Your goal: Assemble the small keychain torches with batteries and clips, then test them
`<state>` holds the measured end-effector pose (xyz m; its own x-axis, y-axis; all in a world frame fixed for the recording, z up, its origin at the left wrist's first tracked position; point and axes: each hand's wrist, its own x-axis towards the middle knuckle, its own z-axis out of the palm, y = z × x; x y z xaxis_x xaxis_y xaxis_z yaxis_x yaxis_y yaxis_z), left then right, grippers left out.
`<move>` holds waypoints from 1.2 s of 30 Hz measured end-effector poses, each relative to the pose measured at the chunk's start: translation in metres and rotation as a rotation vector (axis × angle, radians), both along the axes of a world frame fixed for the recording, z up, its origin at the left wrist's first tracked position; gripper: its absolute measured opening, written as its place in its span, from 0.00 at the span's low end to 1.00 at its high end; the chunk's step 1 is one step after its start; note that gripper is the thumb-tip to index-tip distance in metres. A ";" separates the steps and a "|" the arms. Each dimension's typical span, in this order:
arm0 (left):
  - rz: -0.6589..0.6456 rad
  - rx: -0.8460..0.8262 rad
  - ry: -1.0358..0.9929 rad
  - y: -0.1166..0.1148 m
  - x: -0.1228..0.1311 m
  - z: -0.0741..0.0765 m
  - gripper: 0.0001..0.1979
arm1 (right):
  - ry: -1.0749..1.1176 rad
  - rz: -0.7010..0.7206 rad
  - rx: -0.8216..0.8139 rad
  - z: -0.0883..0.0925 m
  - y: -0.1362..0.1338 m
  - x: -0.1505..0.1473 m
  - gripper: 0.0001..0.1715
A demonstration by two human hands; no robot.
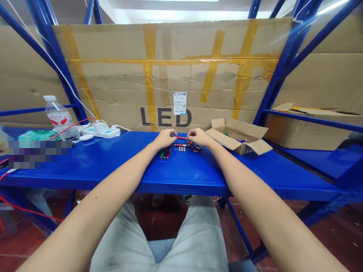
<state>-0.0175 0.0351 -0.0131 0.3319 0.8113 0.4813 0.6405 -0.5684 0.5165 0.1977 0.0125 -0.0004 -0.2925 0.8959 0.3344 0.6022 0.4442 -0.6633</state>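
Observation:
Both my arms reach out over the blue metal bench (113, 166). My left hand (165, 137) and my right hand (198, 136) pinch the two ends of a small red pen-like tube (181, 138) between them, held level just above the bench. Below it lie a few small coloured tubes (165, 153), green and red, a cluster of small silver button cells (182, 149) and more dark tubes (196, 149) by my right hand.
An open small cardboard box (239, 136) with coloured items stands right of my hands. A water bottle (60, 119), white power strip (102, 131) and green packet (38, 135) sit at the left. Taped cardboard marked LED (166, 117) backs the bench. A larger box (306, 128) rests far right.

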 end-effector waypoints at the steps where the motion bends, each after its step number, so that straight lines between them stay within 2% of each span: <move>1: -0.002 -0.012 0.003 0.000 0.000 -0.001 0.08 | -0.050 -0.012 0.031 0.001 0.000 0.001 0.07; 5: -0.013 -0.050 0.035 0.002 0.002 -0.003 0.06 | -0.227 -0.058 0.139 -0.002 0.006 0.005 0.07; 10: -0.023 -0.075 0.014 0.002 0.004 -0.004 0.02 | -0.233 -0.059 0.147 -0.012 0.018 0.005 0.07; 18: -0.007 -0.170 0.047 -0.002 0.005 -0.001 0.04 | -0.271 -0.032 0.098 -0.009 0.010 0.001 0.08; 30: -0.005 -0.220 0.132 -0.008 0.004 0.003 0.05 | -0.359 0.031 -0.042 -0.002 0.004 0.005 0.10; 36: -0.025 -0.243 0.161 -0.009 0.005 0.005 0.09 | -0.347 0.030 0.010 -0.008 0.012 0.005 0.13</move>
